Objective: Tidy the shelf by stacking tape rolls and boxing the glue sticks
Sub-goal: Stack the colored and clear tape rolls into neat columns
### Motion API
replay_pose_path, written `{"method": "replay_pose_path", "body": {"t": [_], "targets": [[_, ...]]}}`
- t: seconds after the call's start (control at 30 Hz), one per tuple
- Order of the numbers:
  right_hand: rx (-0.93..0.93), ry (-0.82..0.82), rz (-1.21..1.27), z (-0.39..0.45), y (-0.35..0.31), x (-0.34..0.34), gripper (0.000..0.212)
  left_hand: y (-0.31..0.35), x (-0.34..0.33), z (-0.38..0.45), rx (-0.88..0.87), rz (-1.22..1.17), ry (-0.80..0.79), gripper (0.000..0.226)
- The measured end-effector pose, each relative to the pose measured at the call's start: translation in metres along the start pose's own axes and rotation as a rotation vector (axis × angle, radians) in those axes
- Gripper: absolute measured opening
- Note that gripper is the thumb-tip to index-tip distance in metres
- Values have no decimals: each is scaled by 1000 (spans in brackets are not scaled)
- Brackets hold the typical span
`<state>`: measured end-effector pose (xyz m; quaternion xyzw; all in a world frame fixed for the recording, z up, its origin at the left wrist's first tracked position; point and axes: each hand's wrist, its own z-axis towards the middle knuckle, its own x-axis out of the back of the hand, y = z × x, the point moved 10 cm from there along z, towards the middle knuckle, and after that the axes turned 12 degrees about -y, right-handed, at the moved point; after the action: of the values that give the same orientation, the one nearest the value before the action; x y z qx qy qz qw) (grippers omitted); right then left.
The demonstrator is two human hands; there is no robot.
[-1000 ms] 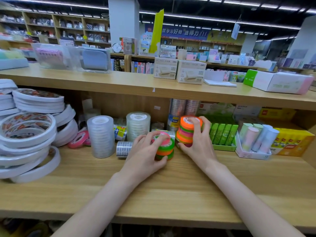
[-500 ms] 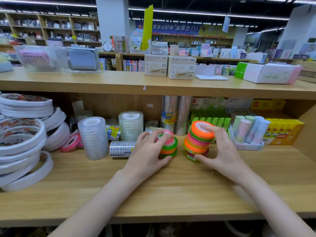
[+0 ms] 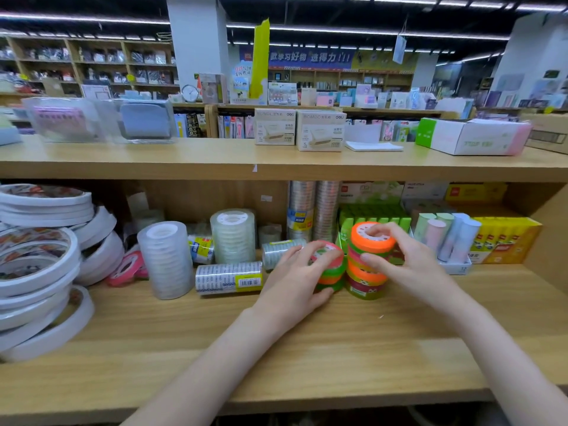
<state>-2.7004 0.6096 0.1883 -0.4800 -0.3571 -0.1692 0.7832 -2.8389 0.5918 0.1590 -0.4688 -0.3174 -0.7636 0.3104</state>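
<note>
Two stacks of coloured tape rolls stand side by side near the middle of the lower shelf point(image 3: 276, 348), roughly midway between its front edge and back wall. The left hand point(image 3: 295, 281) grips the short stack point(image 3: 330, 269), fingers curled over its top and thumb pressed against its near side. The right hand point(image 3: 408, 265) holds the tall stack point(image 3: 367, 265), thumb on the near side and fingertips reaching over the orange top roll. The two stacks touch or nearly touch; which cannot be told.

Status, as a judgement: stacking is part done. The coloured rolls are gathered into two piles, not yet merged into one. Toward the left end, a clear roll pack point(image 3: 229, 278) lies on its side, a pink roll point(image 3: 126, 269) leans loose, and the large white rolls point(image 3: 40, 272) sit in uneven, slumping piles. Two clear columns point(image 3: 167, 259) already stand upright.

Glue sticks: the green sticks point(image 3: 373, 218) behind the tall stack stand in an open box, and the yellow box point(image 3: 507, 239) at the right end looks full. Whether any sticks lie loose cannot be told.
</note>
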Motion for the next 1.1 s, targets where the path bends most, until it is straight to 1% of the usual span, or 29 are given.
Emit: {"method": "replay_pose_path", "body": {"t": [0.1,0.13,0.23,0.27,0.37,0.5,0.6,0.67,0.77,0.83,0.9,0.97,1.03,1.1], "targets": [[1,37,-42,-2,-5,5,32,-2,-3,-2,42,-30,-56,76],[5,64,-40,-3,-6,9,33,-2,-1,-4,47,-18,-48,78],[50,185,6,-3,-16,21,37,-6,19,-18,34,38,105,68],[67,191,2,-1,-19,20,37,-12,25,-23,50,41,140,65],[52,184,-124,3,-13,7,33,-30,28,-32,82,-2,143,57],[36,243,-86,1,-15,13,33,-24,23,-27,51,-41,134,45],[41,171,-109,8,-29,9,30,-21,22,-21,67,-64,139,45],[70,122,-135,13,-38,-1,34,-21,24,-18,78,-70,132,49],[33,-15,-341,22,-35,-24,46,-21,31,-21,86,-93,184,53],[11,-50,-379,25,-33,-26,44,-23,31,-23,97,-124,191,59],[45,-13,-281,25,-40,-19,36,-21,30,-24,87,-103,193,69],[66,40,-126,24,-42,-10,23,-17,27,-23,89,-99,166,74],[48,137,-50,18,-40,9,15,-17,25,-20,97,-116,156,74],[6,216,-84,9,-32,28,15,-17,27,-19,99,-113,164,66]]}}
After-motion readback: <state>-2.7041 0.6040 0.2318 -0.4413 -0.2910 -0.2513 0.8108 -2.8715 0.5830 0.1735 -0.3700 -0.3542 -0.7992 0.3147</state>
